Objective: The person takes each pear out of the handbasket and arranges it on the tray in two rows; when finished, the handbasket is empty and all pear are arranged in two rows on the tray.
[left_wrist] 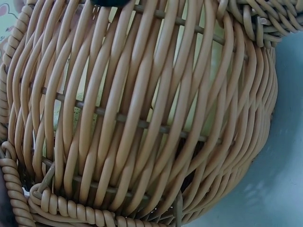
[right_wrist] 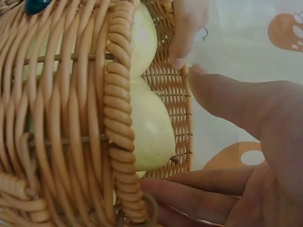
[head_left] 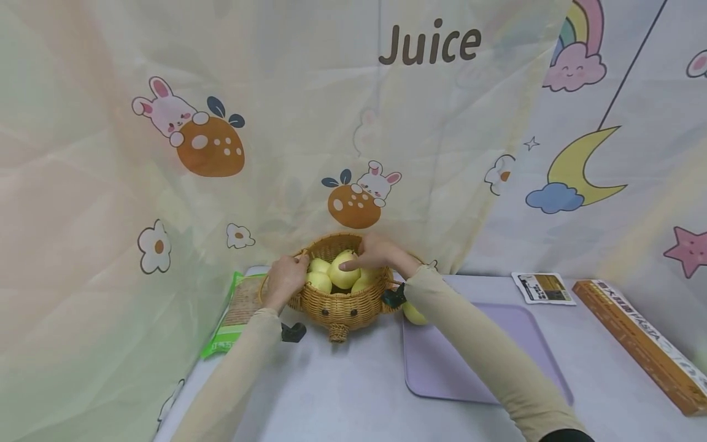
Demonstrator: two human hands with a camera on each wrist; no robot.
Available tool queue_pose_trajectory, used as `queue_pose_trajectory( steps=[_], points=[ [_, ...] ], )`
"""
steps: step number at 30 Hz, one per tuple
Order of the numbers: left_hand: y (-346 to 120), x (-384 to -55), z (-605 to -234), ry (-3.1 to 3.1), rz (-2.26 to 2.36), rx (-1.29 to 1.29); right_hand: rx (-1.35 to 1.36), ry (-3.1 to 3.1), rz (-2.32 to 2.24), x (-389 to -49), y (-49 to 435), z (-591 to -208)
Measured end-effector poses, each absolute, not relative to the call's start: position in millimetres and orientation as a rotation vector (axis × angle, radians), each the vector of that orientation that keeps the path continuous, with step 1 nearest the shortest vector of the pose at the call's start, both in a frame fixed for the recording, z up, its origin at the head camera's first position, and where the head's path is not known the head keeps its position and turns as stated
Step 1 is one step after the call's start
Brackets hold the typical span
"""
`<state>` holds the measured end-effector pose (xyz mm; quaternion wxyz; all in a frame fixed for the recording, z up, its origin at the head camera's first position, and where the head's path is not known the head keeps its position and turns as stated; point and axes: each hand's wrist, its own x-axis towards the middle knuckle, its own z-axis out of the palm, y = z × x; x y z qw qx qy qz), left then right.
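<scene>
A wicker basket [head_left: 342, 310] with an animal face, eyes and a snout on its front stands near the back of the table and holds several yellow-green pears [head_left: 343, 271]. My left hand [head_left: 287, 277] grips the basket's left rim; the left wrist view is filled by the woven side [left_wrist: 142, 104]. Reaching in from the right, my right hand [head_left: 378, 253] has its thumb over the top pear. In the right wrist view its thumb and fingers are spread, the fingertips low beside a stemmed pear [right_wrist: 152, 125]. Another pear [head_left: 414, 314] lies outside, right of the basket.
A lilac tray [head_left: 480, 356] lies to the right, partly under my right forearm. Left of the basket is a green-edged packet [head_left: 234, 313]. At the right are a small white-and-brown sachet [head_left: 544, 288] and a long brown box [head_left: 641, 344]. A printed curtain [head_left: 287, 123] hangs behind.
</scene>
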<state>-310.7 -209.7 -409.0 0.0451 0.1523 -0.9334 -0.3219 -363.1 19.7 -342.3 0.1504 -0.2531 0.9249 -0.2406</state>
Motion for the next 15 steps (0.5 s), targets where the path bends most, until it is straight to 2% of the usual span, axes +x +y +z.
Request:
queue_pose_trajectory(
  steps=[5,15],
  points=[
    [-211.7,-309.4,-408.7,-2.848,-1.003,0.445,-0.735,2.700,-0.754,-362.5,11.8,-342.2],
    [-211.7,-308.2,-408.5,-2.849,-1.008,0.455,-0.668,2.707,-0.594,-367.3,-4.6,-348.1]
  ],
)
